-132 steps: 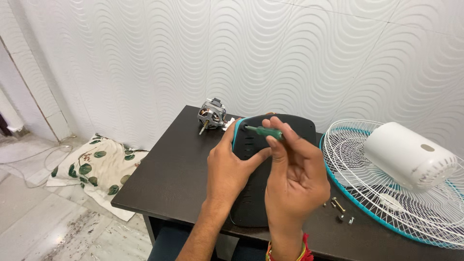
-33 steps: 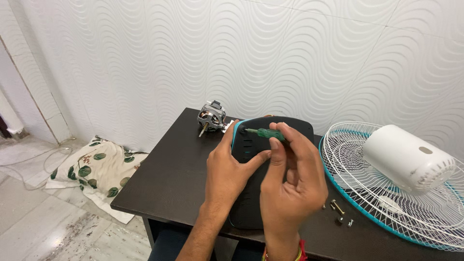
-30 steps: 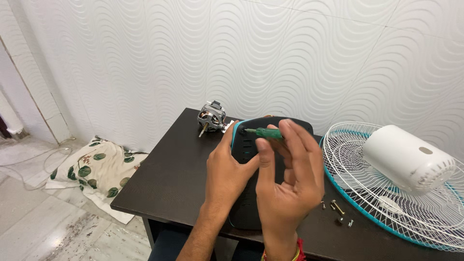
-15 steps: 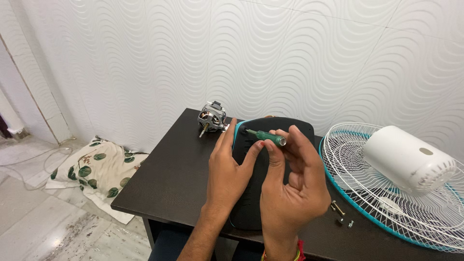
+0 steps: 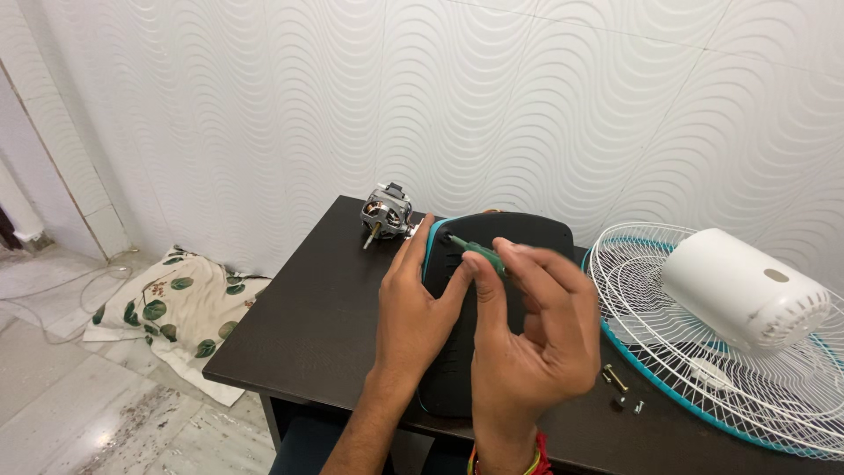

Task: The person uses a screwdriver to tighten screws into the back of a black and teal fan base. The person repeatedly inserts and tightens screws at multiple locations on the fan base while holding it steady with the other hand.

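Bare dark wooden tabletop (image 5: 308, 325) lies open at nine o'clock; white wire fan guard (image 5: 703, 352) and small loose bolts (image 5: 615, 380) crowd three o'clock
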